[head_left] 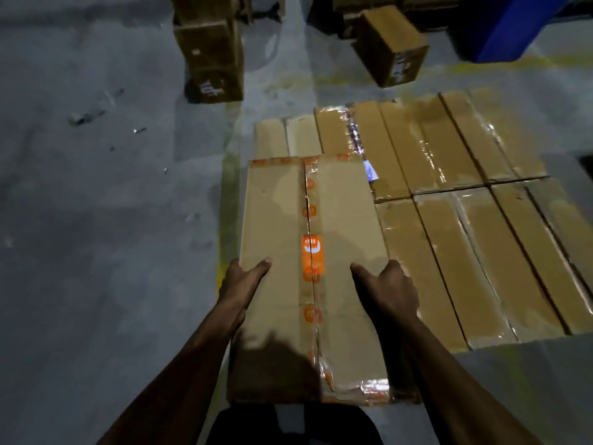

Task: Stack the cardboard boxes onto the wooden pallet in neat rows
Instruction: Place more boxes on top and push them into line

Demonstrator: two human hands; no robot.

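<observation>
I have a long flat cardboard box (279, 284) held between both hands, its far end reaching the boxes already laid down. My left hand (239, 284) clasps the left long edge and my right hand (390, 290) the right long edge, thumbs lying on the top face and fingers wrapped under, out of sight. The box runs away from me, with orange printed tape (313, 255) along its centre seam.

To the right and beyond it lies the stacked layer (465, 220): similar long boxes in two tidy rows, sides touching. The pallet itself is hidden under them, so I cannot see it. The open slot looks to be at the near left of that layer.

I judge the box stiff but long enough to sag or swing, and the glossy tape slippery, so bare cardboard on the long sides near the middle is the sound grip. More boxes (211, 56) wait on the concrete floor (96, 203) at the far side.
</observation>
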